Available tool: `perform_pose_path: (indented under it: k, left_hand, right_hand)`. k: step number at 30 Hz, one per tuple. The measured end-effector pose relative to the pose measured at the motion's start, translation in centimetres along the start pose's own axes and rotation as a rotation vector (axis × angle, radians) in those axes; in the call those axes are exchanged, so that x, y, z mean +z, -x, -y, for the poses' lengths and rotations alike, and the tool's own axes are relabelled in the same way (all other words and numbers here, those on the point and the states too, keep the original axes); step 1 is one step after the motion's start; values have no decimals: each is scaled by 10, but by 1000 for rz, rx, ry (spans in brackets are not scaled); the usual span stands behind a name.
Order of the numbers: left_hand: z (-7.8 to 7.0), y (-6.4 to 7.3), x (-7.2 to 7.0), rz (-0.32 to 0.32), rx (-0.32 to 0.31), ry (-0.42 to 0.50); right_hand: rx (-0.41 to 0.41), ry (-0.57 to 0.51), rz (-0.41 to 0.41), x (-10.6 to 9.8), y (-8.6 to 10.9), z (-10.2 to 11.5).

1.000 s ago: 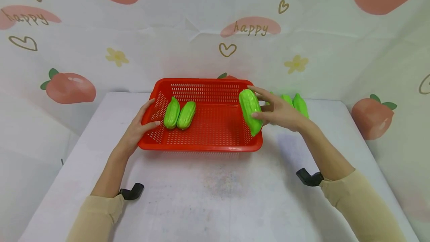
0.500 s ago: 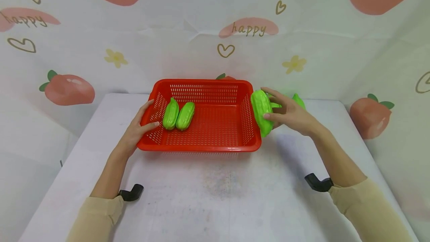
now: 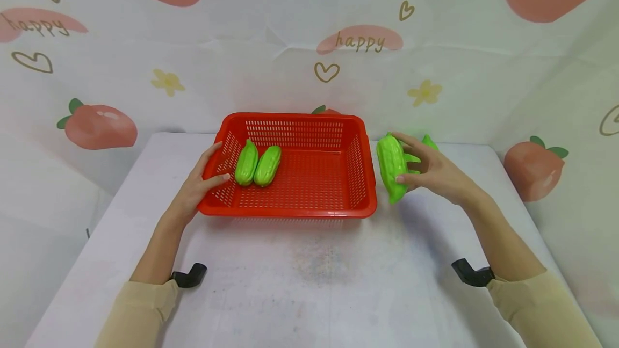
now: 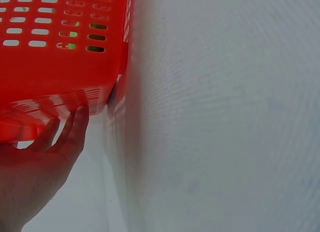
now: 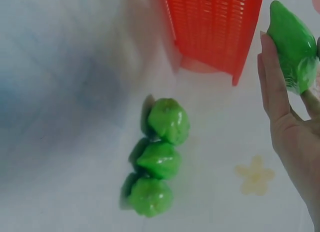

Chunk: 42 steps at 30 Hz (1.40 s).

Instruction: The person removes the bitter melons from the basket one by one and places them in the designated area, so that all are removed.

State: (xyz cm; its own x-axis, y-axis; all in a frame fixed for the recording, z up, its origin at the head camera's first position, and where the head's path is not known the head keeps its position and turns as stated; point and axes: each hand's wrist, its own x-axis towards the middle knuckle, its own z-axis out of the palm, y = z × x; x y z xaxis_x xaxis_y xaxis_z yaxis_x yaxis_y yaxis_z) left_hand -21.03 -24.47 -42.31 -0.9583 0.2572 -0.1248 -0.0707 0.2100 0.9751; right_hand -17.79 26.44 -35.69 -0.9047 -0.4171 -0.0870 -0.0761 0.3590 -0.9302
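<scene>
A red plastic basket [image 3: 290, 212] stands on the table with two green bitter melons [image 3: 247, 162] side by side in its left part. My left hand [image 3: 191, 192] grips its left rim, thumb over the top edge and fingers against the outer wall [image 4: 55, 67]. Just right of the basket, my right hand [image 3: 435, 173] holds another bitter melon [image 3: 391, 162] above the table, between thumb and fingers. Three more bitter melons [image 5: 161, 160] lie in a row on the table in the right wrist view; in the head view my right hand mostly hides them.
A white table [image 3: 309, 273] carries the basket near its back edge. Behind it hangs a white cloth [image 3: 271, 85] printed with peaches, hearts and flowers. Black wrist mounts [image 3: 191, 276] sit on both forearms.
My right hand has moved right with its bitter melon, from above the basket's right side to outside it. The left hand and the basket have stayed in place.
</scene>
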Motion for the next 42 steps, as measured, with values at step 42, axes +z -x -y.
perform_pose_path:
  k: [42]
  left_hand:
    - [-3,-1,1,-8,-30,7]
  right_hand:
    - [180,200,-97,-7,47,-66]
